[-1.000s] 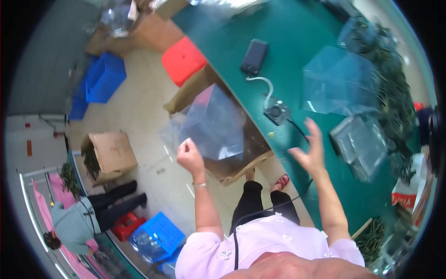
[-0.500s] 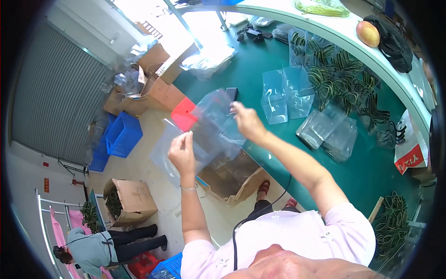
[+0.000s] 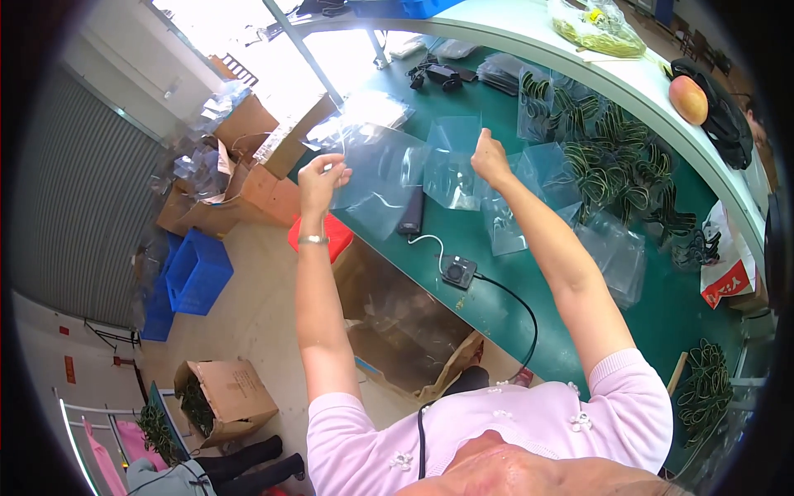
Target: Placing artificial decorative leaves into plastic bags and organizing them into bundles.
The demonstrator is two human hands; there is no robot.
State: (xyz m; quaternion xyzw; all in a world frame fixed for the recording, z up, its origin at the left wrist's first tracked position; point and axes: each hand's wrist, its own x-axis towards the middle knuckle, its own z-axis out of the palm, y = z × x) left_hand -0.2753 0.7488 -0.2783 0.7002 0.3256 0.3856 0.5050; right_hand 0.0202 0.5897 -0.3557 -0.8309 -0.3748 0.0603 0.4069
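Observation:
My left hand [image 3: 321, 183] pinches the edge of a clear plastic bag [image 3: 380, 183], which hangs over the left edge of the green table. A second clear plastic bag [image 3: 451, 165] is in my right hand [image 3: 493, 159], gripped by its right edge between thumb and fingers. The two bags are side by side above the tabletop. Beneath and right of my right hand lie more flat clear bags [image 3: 506, 223], with a stack of them [image 3: 619, 252] further right. A dark oblong device [image 3: 411, 212] and a small black box [image 3: 457, 271] on a cable sit nearer me.
Bundles of dark striped cords [image 3: 612, 157] cover the far right of the green table [image 3: 496, 306]. A white shelf [image 3: 496, 21] curves above. Left of the table stand a red container [image 3: 331, 240], an open carton [image 3: 397, 318] and blue crates [image 3: 198, 269]. Another person [image 3: 169, 478] is at lower left.
Both hands have moved farther away, the right one also rightward. The bags, overlapping over the carton before, are now spread apart above the table.

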